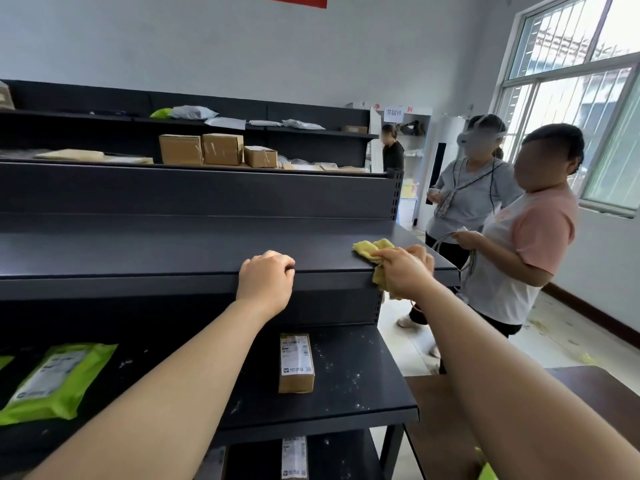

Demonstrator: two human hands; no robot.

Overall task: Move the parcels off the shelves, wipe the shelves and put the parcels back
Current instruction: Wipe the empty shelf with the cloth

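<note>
- My left hand curls over the dark shelf edge; right hand grips a yellow cloth.
- Cardboard parcel below: white label, print unreadable.
- Wall sign: 滞留件.

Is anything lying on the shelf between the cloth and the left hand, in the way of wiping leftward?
Nothing visible does. The shelf is bare between the cloth, held by the right hand, and the left hand, whose fingers curl over the front edge only.

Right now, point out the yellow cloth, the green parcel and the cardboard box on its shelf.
yellow cloth [370, 248]: head view, flat part.
green parcel [43, 379]: head view, white label.
cardboard box [296, 356]: head view, labelled top.
</note>
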